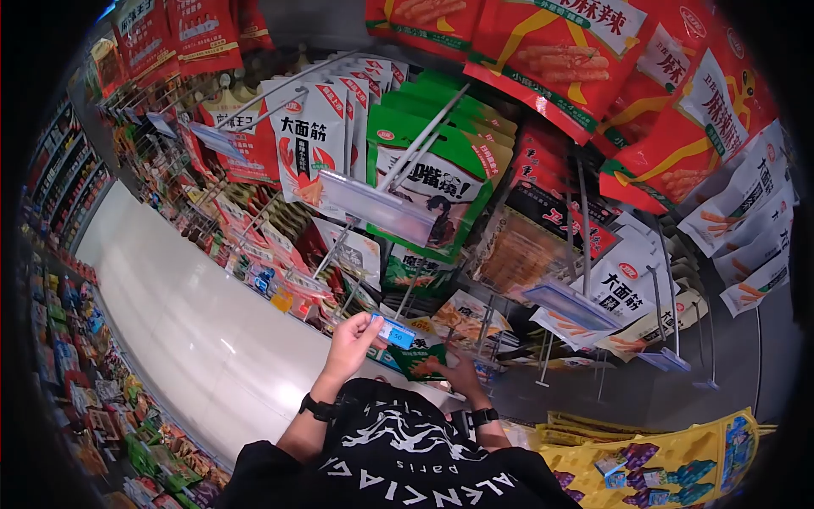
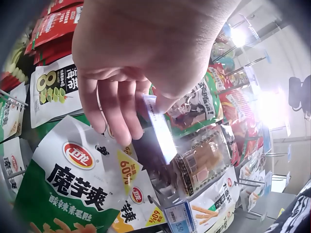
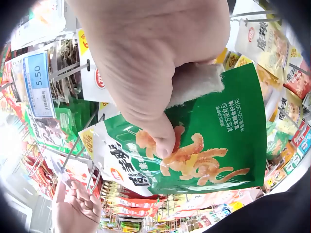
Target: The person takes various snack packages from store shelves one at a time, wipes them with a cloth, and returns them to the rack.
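Shop aisle, snack display on peg hooks. The left hand (image 1: 349, 338) pinches a blue price tag (image 1: 395, 332) at the end of a hook, fingers (image 2: 112, 112) curled on its clear holder. The right hand (image 1: 459, 373) grips a green snack packet (image 3: 209, 145), low on the rack just beside the tag, thumb pressed on its face. Above hang green snack bags (image 1: 437, 170), white snack bags (image 1: 315, 140) and red snack bags (image 1: 585, 42); a yellow display card (image 1: 670, 462) lies lower right.
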